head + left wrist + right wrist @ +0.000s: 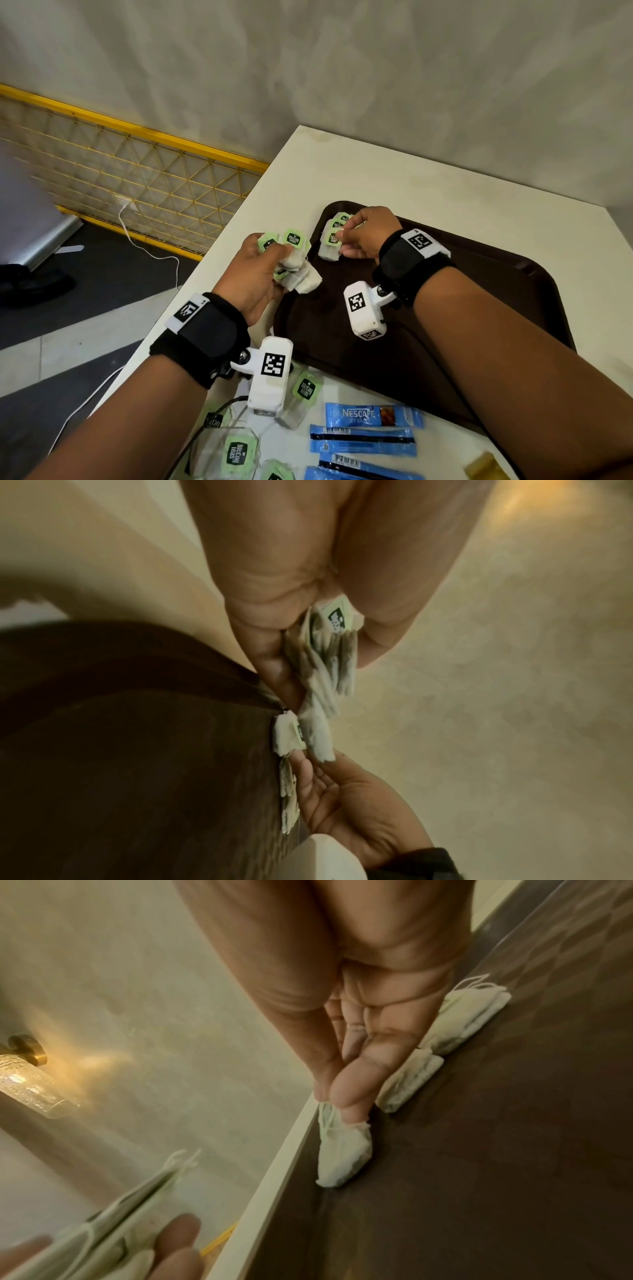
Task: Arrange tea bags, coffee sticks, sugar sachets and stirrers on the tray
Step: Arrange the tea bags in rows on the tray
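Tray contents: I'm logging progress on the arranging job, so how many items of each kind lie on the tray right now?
Tea bags: 3, one of them pinched by the right hand
Coffee sticks: 0, those in view lie on the table
Anything else: 0 seen
Total on the tray: 3, though the arms hide part of it

The head view is evenly bright and fairly sharp, bending at its edges. Both wrist views are dim, warm-tinted and soft. A wall lamp (29, 1079) glows, throwing yellow glare on the wall beside it.
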`<act>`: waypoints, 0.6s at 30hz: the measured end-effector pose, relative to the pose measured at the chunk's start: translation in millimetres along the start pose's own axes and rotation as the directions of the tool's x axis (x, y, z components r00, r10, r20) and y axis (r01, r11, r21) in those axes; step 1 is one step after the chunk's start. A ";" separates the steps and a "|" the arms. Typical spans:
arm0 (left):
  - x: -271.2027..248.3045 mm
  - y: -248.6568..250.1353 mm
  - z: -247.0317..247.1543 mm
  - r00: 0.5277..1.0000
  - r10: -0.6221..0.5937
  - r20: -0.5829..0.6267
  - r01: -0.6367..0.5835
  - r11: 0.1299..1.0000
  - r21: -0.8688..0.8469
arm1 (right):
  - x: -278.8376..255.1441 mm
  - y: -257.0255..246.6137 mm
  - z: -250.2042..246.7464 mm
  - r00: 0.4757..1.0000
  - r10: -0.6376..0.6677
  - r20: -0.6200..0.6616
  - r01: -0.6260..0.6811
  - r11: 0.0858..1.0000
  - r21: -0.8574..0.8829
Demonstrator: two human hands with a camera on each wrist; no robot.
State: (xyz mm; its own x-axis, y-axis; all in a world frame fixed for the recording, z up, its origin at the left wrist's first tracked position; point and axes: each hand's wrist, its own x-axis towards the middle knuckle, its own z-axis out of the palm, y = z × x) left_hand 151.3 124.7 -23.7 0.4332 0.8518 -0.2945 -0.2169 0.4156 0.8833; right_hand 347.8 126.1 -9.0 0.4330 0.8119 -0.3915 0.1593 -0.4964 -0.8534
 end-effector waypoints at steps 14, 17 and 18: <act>5.1 -3.8 3.7 1.000 0.006 -0.005 -0.006 1.000 0.020 | -14.0 -6.7 4.5 0.981 -0.147 0.129 0.161 0.981 -0.106; 6.8 -4.6 7.3 1.000 0.021 0.017 -0.021 0.999 0.026 | -20.3 -4.2 3.3 0.952 -0.133 0.277 0.160 0.984 -0.077; 7.5 -5.2 8.3 0.999 0.022 0.025 -0.022 1.000 0.018 | -20.8 -3.1 3.1 0.947 -0.145 0.288 0.170 0.983 -0.065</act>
State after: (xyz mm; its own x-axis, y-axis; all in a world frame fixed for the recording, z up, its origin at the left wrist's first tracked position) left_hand 163.0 126.3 -27.5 0.4503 0.8524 -0.2657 -0.2107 0.3906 0.8961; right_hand 335.6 111.7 0.8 0.1317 0.9290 -0.3459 0.2879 -0.3698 -0.8834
